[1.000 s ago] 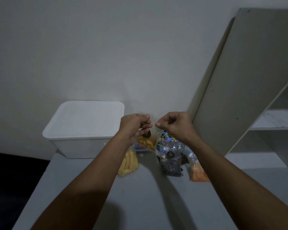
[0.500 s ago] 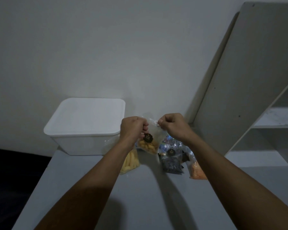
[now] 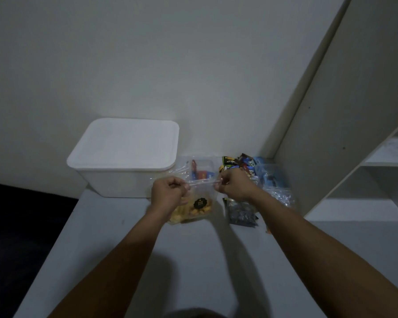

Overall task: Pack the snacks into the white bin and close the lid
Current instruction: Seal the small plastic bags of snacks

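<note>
From the head camera we look down on a pale grey table (image 3: 193, 260) pushed against a plain wall. Our left hand (image 3: 168, 191) and right hand (image 3: 233, 185) are both curled shut, each pinching one top corner of a clear bag (image 3: 194, 204) and holding its upper edge stretched taut between them. The bag holds yellow-orange snack pieces in its lower part and carries a small round black sticker (image 3: 200, 203) with gold marks (too small for us to read). Its bottom is low over the table; we cannot tell whether it touches.

The white bin (image 3: 124, 180) stands at the far left of the table, just beside the left hand, with its lid (image 3: 126, 143) on top and closed.

Behind the held bag we see a clear pouch (image 3: 201, 169) with red and blue items inside. To the right, near the wall, lies a heap of small wrappers (image 3: 241, 164) in black, yellow and blue; one black-and-yellow piece bears white lettering, upside down and not legible to us, and the blue ones show a partial "Ke". A dark packet (image 3: 241, 213) lies flat on the table under the right wrist, and crinkled clear bags (image 3: 280, 193) sit beside it. A white shelf unit (image 3: 354, 134) rises at the right.
</note>
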